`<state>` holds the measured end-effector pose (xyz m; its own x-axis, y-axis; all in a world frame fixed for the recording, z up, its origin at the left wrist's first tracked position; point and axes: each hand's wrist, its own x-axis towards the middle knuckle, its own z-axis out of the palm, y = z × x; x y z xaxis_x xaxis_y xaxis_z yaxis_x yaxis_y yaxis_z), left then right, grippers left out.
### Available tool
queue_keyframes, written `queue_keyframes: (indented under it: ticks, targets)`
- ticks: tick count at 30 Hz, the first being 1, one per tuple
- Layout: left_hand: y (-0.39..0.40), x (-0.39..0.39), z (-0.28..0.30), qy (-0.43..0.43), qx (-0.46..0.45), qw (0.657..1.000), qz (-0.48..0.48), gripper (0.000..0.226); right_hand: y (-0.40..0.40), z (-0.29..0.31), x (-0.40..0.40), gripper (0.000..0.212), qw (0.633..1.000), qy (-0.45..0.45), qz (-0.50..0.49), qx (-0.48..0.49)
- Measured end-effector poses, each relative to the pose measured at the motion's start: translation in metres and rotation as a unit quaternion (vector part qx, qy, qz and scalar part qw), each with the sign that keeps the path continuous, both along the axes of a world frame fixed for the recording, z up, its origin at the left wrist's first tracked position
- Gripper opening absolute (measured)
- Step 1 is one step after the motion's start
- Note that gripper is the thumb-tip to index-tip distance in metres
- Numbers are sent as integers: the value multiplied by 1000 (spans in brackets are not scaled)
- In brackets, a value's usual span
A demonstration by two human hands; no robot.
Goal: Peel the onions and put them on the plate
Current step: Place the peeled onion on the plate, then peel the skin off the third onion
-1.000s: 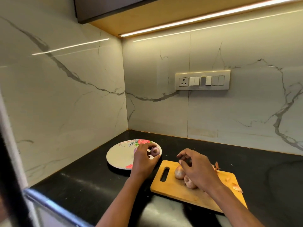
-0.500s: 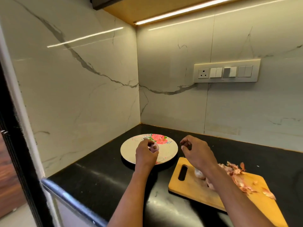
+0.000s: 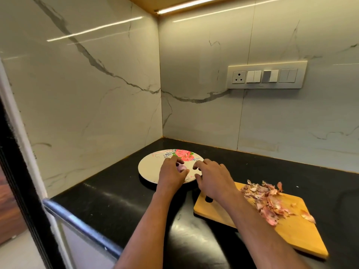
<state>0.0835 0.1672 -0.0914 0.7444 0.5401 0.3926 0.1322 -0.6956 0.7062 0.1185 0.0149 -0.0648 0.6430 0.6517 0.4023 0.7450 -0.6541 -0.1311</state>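
Black stone countertop (image 3: 108,202) runs into the corner of your marble walls (image 3: 87,98), with a switch panel (image 3: 266,77) on the back wall. Your wooden cutting board (image 3: 291,230) lies to the right, carrying a heap of papery onion skins (image 3: 266,199). Beside its handle end sits the floral plate (image 3: 151,166), close to the corner. Your left hand (image 3: 171,175) hovers over the plate, fingers closed around a small peeled onion (image 3: 181,168), purple-white and just above the plate's surface. Your right hand (image 3: 213,179) reaches over the plate's right edge, fingers loosely curled and holding nothing you can see.
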Motion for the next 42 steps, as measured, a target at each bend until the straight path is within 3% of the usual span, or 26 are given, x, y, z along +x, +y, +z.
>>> queue_keyframes:
  ticks: [16, 21, 25, 30, 35, 42]
  targets:
    - [-8, 0, 5, -65, 3, 997, 37, 21, 12, 0, -1, 47, 1000, 2, 10, -14]
    - [-25, -7, 10, -113, 22, 993, -17, 18, -11, 15, -6, 39, 999, 34, 0, 32]
    - [-50, -18, 15, -119, -43, 988, -84, 13, -50, 28, -13, 27, 995, 52, -14, 80]
    - [-96, -28, 12, -69, -81, 976, -189, 17, -96, 29, -16, 23, 985, 108, -38, 131]
    - [-115, -27, 4, 48, -33, 974, -221, 34, -121, 20, -22, 26, 975, 176, -53, 125]
    - [-112, -22, 4, 113, -26, 968, -224, 43, -118, 9, -16, 26, 961, 231, -74, 137]
